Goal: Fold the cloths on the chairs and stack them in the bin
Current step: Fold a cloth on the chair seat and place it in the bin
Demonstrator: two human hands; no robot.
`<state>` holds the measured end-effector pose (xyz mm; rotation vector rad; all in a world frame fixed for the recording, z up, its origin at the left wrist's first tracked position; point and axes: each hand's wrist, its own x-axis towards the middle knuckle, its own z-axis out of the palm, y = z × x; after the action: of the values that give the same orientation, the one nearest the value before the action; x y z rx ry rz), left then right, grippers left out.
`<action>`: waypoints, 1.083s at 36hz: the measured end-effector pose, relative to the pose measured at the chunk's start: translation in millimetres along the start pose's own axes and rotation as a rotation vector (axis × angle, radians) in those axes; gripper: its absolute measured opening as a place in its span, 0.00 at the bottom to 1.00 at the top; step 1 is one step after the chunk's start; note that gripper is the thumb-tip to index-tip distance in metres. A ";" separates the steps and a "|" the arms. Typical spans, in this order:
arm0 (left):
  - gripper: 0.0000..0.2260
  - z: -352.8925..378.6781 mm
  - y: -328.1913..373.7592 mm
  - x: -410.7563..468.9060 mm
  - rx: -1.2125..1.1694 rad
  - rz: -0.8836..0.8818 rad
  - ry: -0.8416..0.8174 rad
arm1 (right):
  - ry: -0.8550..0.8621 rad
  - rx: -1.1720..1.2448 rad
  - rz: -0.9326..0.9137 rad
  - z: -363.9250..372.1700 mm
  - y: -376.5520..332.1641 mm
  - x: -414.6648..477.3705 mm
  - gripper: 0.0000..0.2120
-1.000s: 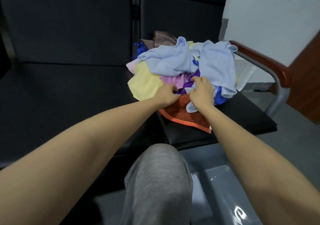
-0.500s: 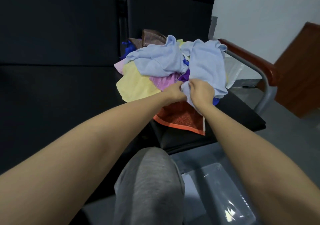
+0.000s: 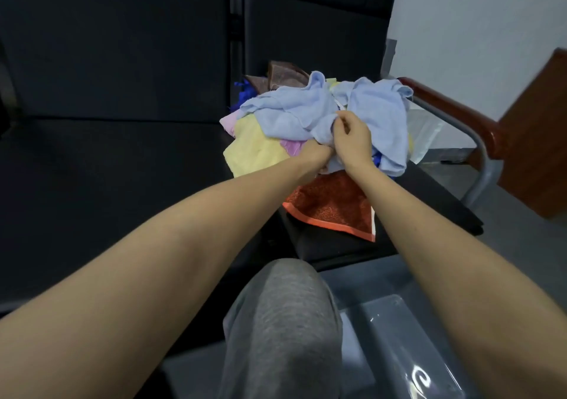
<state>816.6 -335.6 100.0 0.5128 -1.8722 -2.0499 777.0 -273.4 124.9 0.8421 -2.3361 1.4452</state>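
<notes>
**Cloths (image 3: 294, 122) heaped on the chair seat, both hands at the pale blue one**

On my feed the heap of crumpled fabric sits on the black padded chair seat (image 3: 429, 196), pushed towards the backrest and just beside the brown wooden armrest (image 3: 451, 103).

On top lies a pale blue cloth (image 3: 288, 113), bunched up, its long run crossing the heap from left to right. A second pale blue piece (image 3: 383, 122) hangs down the right side, its length pointing towards me. Under them I can make out:
- a soft yellow cloth (image 3: 254, 150), spilling left
- a pink cloth (image 3: 228, 120)
- a brown cloth (image 3: 285, 74) at the back
- a scrap of deep blue fabric (image 3: 244, 91)

A rust-orange towel with a bright border (image 3: 331, 205) lies flat at the bottom. One corner points at me, at the front of the seat.

The hands are close together, touching or nearly so, at the front of the heap. My view shows the right hand (image 3: 351, 140) pinching a fold of the pale blue cloth between thumb and forefinger. The left hand (image 3: 316, 154) is pushed in under that same fold. Its fingers are hidden, so I cannot tell whether it grips anything.

A clear plastic bin (image 3: 399, 337) stands on the floor at lower right, beside a grey-trousered knee (image 3: 285, 322). A clear plastic bag (image 3: 425, 131) rests against the armrest side of the heap.
</notes>
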 end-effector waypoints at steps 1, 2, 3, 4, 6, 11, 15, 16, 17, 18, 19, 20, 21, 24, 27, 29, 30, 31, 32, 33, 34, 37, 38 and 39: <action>0.11 1.0 -0.1 -2.7 -0.044 0.001 0.013 | -0.016 -0.001 0.009 -3.7 2.4 -2.0 0.12; 0.10 2.6 -0.2 -2.0 -0.094 -0.004 0.030 | -0.031 -0.014 0.015 -8.0 5.8 -3.4 0.13; 0.12 3.7 1.5 -2.5 -0.146 -0.008 0.052 | -0.045 -0.054 0.005 -13.0 10.3 -3.6 0.16; 0.13 4.5 4.0 -1.2 -0.204 0.001 0.062 | -0.061 -0.135 -0.012 -18.7 16.0 -2.7 0.19; 0.11 3.5 10.1 1.0 -0.278 0.033 0.095 | -0.141 -0.417 0.009 -30.8 30.3 -0.9 0.26; 0.17 -13.7 24.6 1.1 -0.418 -0.083 0.143 | -0.367 -0.474 0.191 -42.2 67.9 0.7 0.31; 0.19 -32.9 18.9 1.8 -0.239 -0.301 -0.073 | -0.412 -0.471 0.176 -39.0 73.9 -6.5 0.35; 0.17 -27.0 9.3 -2.9 -0.104 -0.373 -0.132 | -0.414 -0.485 0.171 -36.6 76.3 -7.4 0.35; 0.15 -32.6 -0.3 -9.7 -0.044 -0.374 -0.258 | -0.421 -0.509 0.170 -34.4 78.0 -8.0 0.35; 0.15 -40.3 -11.6 -21.0 0.052 -0.389 -0.417 | -0.427 -0.536 0.174 -32.6 78.1 -7.9 0.35; 0.19 -48.1 -27.5 -23.2 0.078 -0.348 -0.477 | -0.426 -0.558 0.199 -31.5 77.7 -7.4 0.35; 0.22 -51.1 -34.8 -15.9 0.220 -0.289 -0.403 | -0.412 -0.569 0.213 -30.9 76.7 -6.6 0.34; 0.21 -49.9 -30.7 -12.3 0.371 -0.255 -0.390 | -0.397 -0.568 0.227 -31.0 75.0 -5.7 0.32; 0.11 -46.8 10.1 -7.6 -0.041 -0.204 -0.457 | -0.400 -0.476 0.167 -33.5 77.6 2.1 0.37; 0.11 -67.9 23.1 -18.4 -0.338 -0.170 -0.515 | -0.459 -0.451 0.158 -35.5 83.0 8.1 0.40; 0.12 -76.0 21.9 -18.8 -0.483 -0.135 -0.434 | -0.480 -0.474 0.169 -34.8 78.8 5.6 0.39; 0.13 -81.1 22.4 -18.9 -0.533 -0.116 -0.409 | -0.475 -0.476 0.167 -33.5 77.3 4.4 0.39; 0.12 -87.2 23.0 -20.5 -0.557 -0.119 -0.371 | -0.470 -0.476 0.173 -31.7 75.5 3.0 0.40; 0.12 -90.9 23.6 -22.6 -0.566 -0.127 -0.335 | -0.468 -0.476 0.168 -29.7 75.3 2.3 0.40; 0.12 -92.7 23.8 -24.0 -0.572 -0.140 -0.295 | -0.470 -0.480 0.169 -28.5 73.7 2.0 0.40; 0.13 -94.1 24.7 -26.3 -0.580 -0.157 -0.254 | -0.476 -0.484 0.170 -27.5 72.5 2.1 0.40; 0.14 -102.9 27.4 -28.5 -0.660 -0.153 -0.134 | -0.502 -0.499 0.168 -28.0 70.2 1.2 0.39; 0.17 -107.6 27.0 -27.1 -0.688 -0.140 -0.119 | -0.514 -0.500 0.165 -28.7 71.3 1.3 0.40; 0.20 -113.6 26.0 -25.9 -0.706 -0.130 -0.103 | -0.526 -0.505 0.173 -30.1 70.9 0.9 0.40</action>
<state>892.1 -426.3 118.3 0.3442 -1.0479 -2.6578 731.4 -223.5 87.9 0.9675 -3.0297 0.6570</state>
